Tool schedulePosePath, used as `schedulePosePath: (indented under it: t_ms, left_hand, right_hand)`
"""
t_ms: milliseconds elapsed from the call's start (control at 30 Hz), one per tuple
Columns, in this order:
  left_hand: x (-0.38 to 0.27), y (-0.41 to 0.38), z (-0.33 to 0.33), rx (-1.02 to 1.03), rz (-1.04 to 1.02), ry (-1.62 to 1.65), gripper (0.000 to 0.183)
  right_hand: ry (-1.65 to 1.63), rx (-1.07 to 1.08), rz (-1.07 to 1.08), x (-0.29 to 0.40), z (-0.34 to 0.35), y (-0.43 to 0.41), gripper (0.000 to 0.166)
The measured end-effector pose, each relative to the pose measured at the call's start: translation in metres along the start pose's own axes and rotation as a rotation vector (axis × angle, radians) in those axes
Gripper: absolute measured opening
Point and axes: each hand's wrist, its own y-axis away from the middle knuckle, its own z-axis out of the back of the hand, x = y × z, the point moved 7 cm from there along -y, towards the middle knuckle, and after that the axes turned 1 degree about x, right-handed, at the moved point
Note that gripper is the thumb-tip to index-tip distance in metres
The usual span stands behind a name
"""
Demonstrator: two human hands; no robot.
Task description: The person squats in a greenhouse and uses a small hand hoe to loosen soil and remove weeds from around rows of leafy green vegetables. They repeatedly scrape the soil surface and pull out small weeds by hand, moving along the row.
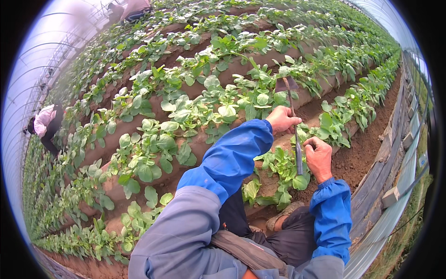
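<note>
My left hand (281, 120) is closed around the shaft of a hand hoe (298, 157). The hoe's flat metal blade (281, 85) points away from me among the leaves, and its dark grip end is towards me. Just right of that grip, my right hand (317, 156) is curled into a fist, apart from the handle; nothing shows in it, though its palm is hidden. Below the hoe, a clump of leafy green plants (284, 171) grows on the soil ridge in front of my feet.
Rows of leafy plants (167, 139) on soil ridges stretch ahead and left. Bare soil (374, 146) and weathered boards (378, 174) border the right side, beside plastic sheeting (386, 226). A person (47, 120) bends over at far left; another (134, 8) is at the top. Greenhouse hoops (45, 43) arch behind.
</note>
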Motion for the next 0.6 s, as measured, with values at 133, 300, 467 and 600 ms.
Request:
schedulePosePath:
  t_ms: [133,300,467,600]
  left_hand:
    - [-0.003,0.003,0.000,0.002,0.016,-0.003,0.021]
    - [-0.003,0.003,0.002,-0.001,0.014,-0.010,0.021]
    - [0.000,0.001,-0.001,0.005,0.025,-0.003,0.021]
    - [-0.001,-0.001,-0.004,0.029,0.005,0.067,0.020]
  right_hand:
    - [0.017,0.012,-0.019,-0.002,-0.002,0.001,0.009]
    - [0.038,-0.001,0.007,-0.002,-0.004,0.000,0.009]
    - [0.089,-0.025,-0.002,-0.010,-0.004,0.001,0.021]
    - [0.159,0.026,-0.022,-0.026,-0.010,0.004,0.035]
